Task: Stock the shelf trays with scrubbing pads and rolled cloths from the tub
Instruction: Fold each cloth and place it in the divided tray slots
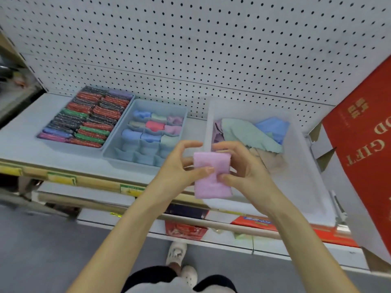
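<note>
A folded pink cloth [211, 176] hangs between both hands above the shelf's front edge. My left hand [179, 166] pinches its left side and my right hand [241, 168] grips its right side. Behind them stands the clear tub [304, 157] with loose green, blue, lilac and beige cloths [249, 132]. Left of the tub sits a grey-blue divided tray [131, 153]; rolled cloths [155, 125] fill its back cells and the front cells show bare. Further left, a tray of wrapped scrubbing pads [84, 117] is packed in red, green, black and purple.
A white pegboard [190, 49] backs the shelf. A red gift box [364, 132] leans at the right, close to the tub. The shelf's front rail carries yellow-green price tags [61, 177]. Lower shelves with red packages sit below, and my shoes show on the grey floor.
</note>
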A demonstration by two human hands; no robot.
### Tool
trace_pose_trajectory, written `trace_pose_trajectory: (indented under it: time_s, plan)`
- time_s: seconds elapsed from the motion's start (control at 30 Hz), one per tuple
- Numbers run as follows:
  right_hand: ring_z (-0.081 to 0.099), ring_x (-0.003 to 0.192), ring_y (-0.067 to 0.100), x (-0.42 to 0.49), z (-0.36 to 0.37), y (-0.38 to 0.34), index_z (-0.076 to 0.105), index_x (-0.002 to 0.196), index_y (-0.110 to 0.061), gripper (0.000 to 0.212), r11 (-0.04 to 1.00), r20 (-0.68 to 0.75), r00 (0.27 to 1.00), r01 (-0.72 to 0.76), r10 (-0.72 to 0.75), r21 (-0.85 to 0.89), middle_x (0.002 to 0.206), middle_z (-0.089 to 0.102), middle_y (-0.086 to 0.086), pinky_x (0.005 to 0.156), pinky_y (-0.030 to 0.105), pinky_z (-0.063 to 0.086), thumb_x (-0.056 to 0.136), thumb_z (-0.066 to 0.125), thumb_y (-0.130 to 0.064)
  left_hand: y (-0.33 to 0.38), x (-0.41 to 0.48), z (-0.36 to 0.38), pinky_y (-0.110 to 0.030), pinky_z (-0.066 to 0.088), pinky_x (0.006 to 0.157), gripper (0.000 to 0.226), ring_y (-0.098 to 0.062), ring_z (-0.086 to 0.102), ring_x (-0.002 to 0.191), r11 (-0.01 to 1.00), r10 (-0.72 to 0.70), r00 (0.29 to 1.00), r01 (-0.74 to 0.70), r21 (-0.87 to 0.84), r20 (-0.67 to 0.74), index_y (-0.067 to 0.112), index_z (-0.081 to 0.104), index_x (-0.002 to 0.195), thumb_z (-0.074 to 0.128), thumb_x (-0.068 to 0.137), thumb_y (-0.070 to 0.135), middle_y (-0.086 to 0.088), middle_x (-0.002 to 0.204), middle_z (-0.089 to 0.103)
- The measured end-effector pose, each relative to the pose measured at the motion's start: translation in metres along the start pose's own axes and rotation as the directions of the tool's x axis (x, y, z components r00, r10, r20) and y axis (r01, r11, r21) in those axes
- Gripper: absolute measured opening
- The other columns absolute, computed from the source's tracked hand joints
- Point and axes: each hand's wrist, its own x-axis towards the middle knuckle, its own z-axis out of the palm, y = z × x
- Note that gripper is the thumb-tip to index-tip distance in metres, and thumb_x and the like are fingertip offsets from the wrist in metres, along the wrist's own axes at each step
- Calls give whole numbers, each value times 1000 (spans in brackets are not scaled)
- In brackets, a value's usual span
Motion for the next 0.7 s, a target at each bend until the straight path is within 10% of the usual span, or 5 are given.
trace_pose_trajectory:
  time_s: [0.27,0.5,0.7]
  plan:
    - [53,87,14,22,27,0,47,111,-25,53,973,155,978,-105,138,-207,98,54,-4,70,26,47,73,56,11,-6,3,-40,-31,56,77,26,-20,67,83,976,-124,989,107,188,81,1,68,104,61,91,22,-22,101,69]
    - [67,77,15,55,59,20,61,95,-4,16,919,-76,934,-325,348,222,88,69,9,62,25,54,81,67,-1,-17,33,-82,-28,57,72,22,-18,69,81,964,-128,990,109,-244,-64,3,62,95,69,78,15,-8,86,71]
    - [65,87,14,108,92,27,64,97,-6,14,861,-74,939,-273,335,429,91,71,3,75,27,54,85,58,-8,-12,64,-133,-33,57,84,51,-27,65,102,774,-237,968,237,-587,78,-9,54,123,73,78,7,-23,122,62]
